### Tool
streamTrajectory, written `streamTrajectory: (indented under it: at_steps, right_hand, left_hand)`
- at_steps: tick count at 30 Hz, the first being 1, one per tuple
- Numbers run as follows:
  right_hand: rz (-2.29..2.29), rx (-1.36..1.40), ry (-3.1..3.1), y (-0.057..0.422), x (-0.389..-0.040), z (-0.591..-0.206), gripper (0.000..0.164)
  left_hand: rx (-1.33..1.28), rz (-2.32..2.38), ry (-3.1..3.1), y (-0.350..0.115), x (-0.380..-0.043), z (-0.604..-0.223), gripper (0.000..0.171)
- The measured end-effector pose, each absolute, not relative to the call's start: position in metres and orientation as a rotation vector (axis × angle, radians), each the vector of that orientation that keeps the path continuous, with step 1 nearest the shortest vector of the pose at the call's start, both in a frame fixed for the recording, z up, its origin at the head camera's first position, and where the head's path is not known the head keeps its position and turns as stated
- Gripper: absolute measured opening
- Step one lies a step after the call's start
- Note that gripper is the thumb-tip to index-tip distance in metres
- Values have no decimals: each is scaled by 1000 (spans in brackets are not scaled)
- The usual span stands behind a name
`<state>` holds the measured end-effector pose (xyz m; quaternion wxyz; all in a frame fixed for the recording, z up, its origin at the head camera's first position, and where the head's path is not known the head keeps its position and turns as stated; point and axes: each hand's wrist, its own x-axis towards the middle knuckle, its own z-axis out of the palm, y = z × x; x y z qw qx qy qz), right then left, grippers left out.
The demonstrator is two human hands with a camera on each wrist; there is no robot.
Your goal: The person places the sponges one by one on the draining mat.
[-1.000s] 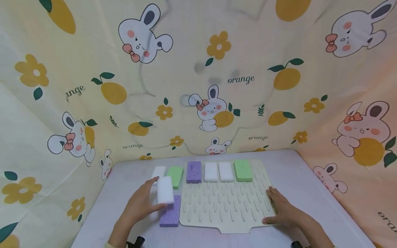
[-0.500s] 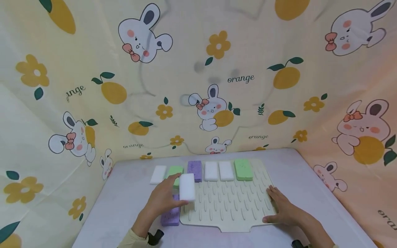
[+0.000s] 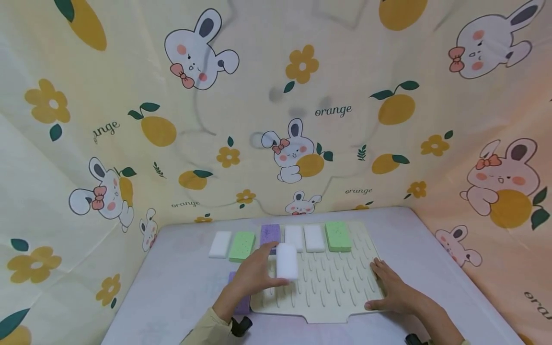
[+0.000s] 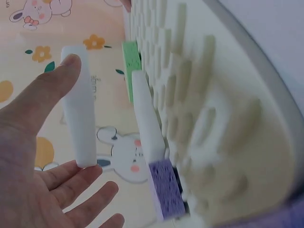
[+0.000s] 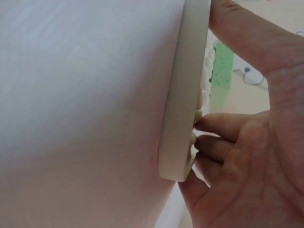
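Note:
My left hand [image 3: 254, 270] pinches a white sponge [image 3: 287, 261] between thumb and fingertips, holding it up over the left part of a cream draining board [image 3: 326, 315] with raised ridges. In the left wrist view the sponge [image 4: 80, 111] stands apart from the board's surface. Along the board's back edge lie a purple sponge [image 3: 270, 232], two white sponges [image 3: 314, 238] and a green sponge [image 3: 338, 237]. My right hand [image 3: 394, 290] rests at the board's right edge. In the right wrist view, its fingertips touch the ridged side of the board [image 5: 183, 104].
Left of the board, a white sponge [image 3: 220, 244] and a green sponge [image 3: 242, 246] lie on the white table [image 3: 172, 287]. Nearer, my left forearm partly hides a purple sponge [image 3: 243, 305]. A patterned curtain [image 3: 258, 96] hangs behind and at both sides.
My left hand has carried the white sponge rightward, from above the loose sponges to over the board. The loose green sponge is uncovered again. My right hand stays in place.

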<state>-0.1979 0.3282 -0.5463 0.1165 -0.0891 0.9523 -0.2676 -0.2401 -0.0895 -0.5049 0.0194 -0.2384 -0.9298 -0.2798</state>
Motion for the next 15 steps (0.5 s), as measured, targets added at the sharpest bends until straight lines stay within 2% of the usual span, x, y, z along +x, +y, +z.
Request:
streamTrajectory:
  at_steps: [15]
  right_hand:
    - [-800, -304, 2790, 333, -197, -551, 132]
  left_hand:
    - [-819, -766, -2929, -26, -239, -506, 113]
